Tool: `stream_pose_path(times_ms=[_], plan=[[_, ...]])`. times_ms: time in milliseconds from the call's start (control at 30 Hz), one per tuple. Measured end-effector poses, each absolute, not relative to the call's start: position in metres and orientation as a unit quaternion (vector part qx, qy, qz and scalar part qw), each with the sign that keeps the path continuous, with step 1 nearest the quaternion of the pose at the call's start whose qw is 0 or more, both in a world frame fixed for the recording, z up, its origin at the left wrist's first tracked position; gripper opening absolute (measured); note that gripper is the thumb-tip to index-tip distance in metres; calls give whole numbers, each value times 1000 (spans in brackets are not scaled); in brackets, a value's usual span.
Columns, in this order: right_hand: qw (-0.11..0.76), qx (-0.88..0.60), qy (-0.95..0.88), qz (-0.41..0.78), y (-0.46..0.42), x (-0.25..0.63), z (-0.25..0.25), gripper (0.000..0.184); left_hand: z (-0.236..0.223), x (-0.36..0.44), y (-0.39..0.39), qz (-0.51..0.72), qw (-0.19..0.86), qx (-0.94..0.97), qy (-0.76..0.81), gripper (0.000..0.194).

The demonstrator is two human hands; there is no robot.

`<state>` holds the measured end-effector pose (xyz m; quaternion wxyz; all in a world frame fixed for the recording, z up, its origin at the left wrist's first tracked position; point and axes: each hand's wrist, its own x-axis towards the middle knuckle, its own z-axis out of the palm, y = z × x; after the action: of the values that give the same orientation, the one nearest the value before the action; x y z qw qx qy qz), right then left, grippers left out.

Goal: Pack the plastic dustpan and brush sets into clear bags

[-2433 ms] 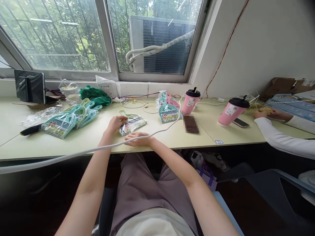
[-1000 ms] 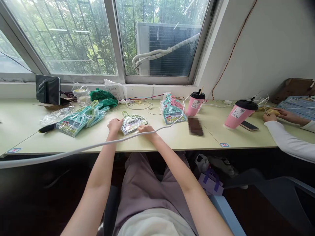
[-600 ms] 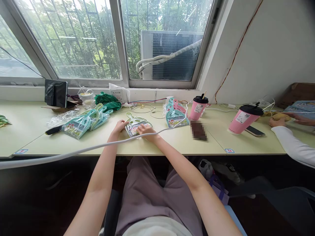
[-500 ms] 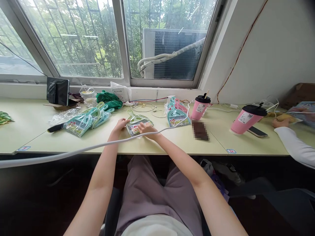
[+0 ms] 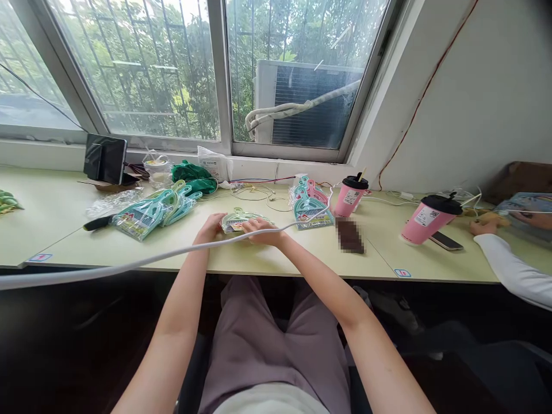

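Between my hands is a pale green mini dustpan and brush set (image 5: 236,219) in clear wrapping, tilted so that it looks flatter and shorter from above. My left hand (image 5: 211,226) grips its left edge with closed fingers. My right hand (image 5: 262,230) has its fingers bent over the right front part of the same set. To the left lies a pile of wrapped blue and green dustpan sets (image 5: 146,214). Another stack, blue with a pink one (image 5: 311,207), lies to the right. A white cable (image 5: 172,253) crosses in front of my right wrist.
Two pink cups with black lids (image 5: 348,198) stand on the right, near a phone (image 5: 447,241) and a pixelated dark item (image 5: 349,234). A tablet (image 5: 104,160), green cloth (image 5: 194,177) and black-handled object (image 5: 98,223) are left. Another person's sleeve (image 5: 506,261) reaches in at far right.
The green dustpan set has tipped, so less of its printed face shows now. My hands stay on it. The whole view has shifted slightly.
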<state>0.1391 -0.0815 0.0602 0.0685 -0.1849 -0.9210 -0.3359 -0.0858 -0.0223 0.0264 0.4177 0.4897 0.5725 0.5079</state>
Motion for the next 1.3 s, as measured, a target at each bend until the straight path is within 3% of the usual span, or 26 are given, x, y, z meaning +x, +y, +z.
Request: stream_pose_path(times_ms=[333,633,767,1033,1300], plan=[[166,-207,-916,-300,-120,186,62,40,27,-87,-23,559,416,422,580,34],[169,-224,-921,-269,-137,214,51,38,35,-79,-32,427,478,554,532,48],[131,-200,-935,-261,-135,217,40,42,35,-78,-33,452,439,582,514,41],[154,-233,-936,-215,-153,222,38,41,35,-88,-17,579,358,407,609,18],[163,-258,-934,-188,-188,252,23,42,26,-107,-8,604,177,266,730,35]])
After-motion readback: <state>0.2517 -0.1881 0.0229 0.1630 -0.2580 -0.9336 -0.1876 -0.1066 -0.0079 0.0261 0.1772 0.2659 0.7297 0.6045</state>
